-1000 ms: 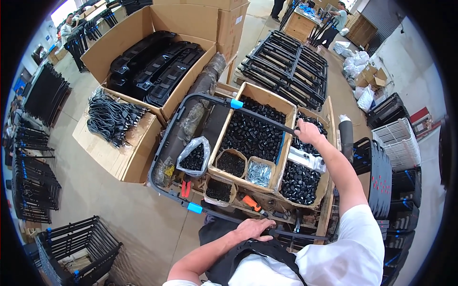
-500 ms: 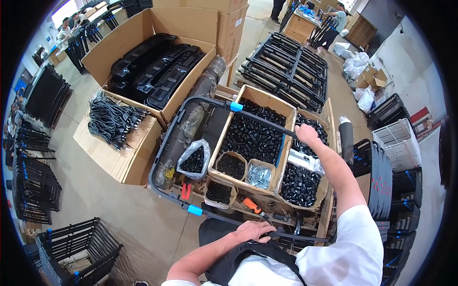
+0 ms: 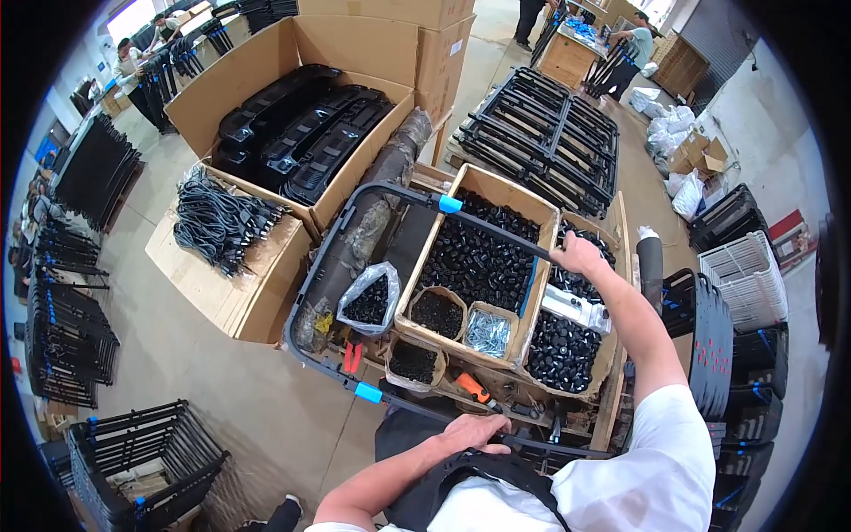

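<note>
I have my left hand [image 3: 476, 433] closed round the near bar of the black frame [image 3: 501, 231], on my side of the box [image 3: 430, 249]. An orange tool [image 3: 475, 387] lies between that bar and the box. My right hand [image 3: 581, 254] holds the far bar, at the box's right edge. The frame crosses over the box and sticks out left of it. Past the box are a carton [image 3: 363, 49] and black racks [image 3: 557, 124].
</note>
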Demonstrator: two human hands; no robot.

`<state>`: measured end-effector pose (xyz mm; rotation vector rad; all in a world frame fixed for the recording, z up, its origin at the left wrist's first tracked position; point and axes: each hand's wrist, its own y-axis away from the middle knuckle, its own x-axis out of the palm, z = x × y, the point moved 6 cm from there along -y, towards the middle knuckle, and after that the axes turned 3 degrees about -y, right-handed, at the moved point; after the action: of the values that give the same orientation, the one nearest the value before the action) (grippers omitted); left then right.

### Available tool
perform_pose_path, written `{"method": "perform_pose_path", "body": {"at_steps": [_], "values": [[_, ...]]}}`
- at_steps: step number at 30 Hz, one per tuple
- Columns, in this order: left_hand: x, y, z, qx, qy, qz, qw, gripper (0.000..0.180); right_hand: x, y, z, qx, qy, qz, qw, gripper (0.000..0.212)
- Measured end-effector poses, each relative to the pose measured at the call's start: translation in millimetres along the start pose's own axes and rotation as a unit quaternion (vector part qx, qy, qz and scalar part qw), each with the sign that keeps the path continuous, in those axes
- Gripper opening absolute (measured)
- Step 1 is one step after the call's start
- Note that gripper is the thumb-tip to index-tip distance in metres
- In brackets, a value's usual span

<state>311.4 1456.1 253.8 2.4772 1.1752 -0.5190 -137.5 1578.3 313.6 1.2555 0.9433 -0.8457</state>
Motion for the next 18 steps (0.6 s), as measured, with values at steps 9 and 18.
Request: {"method": "perform_pose_path", "body": {"at_steps": [9,18], "values": [[1,0,-3,0.056,-0.022,-0.027,0.998,0.041,5,-16,-3,-0.068,0.013,-0.048,0.996,0.049],[-9,-3,-11,0.051,0.027,-0.005,0.998,0.055,10,-15,-20,-0.120,0.084,-0.152,0.977,0.044]]}}
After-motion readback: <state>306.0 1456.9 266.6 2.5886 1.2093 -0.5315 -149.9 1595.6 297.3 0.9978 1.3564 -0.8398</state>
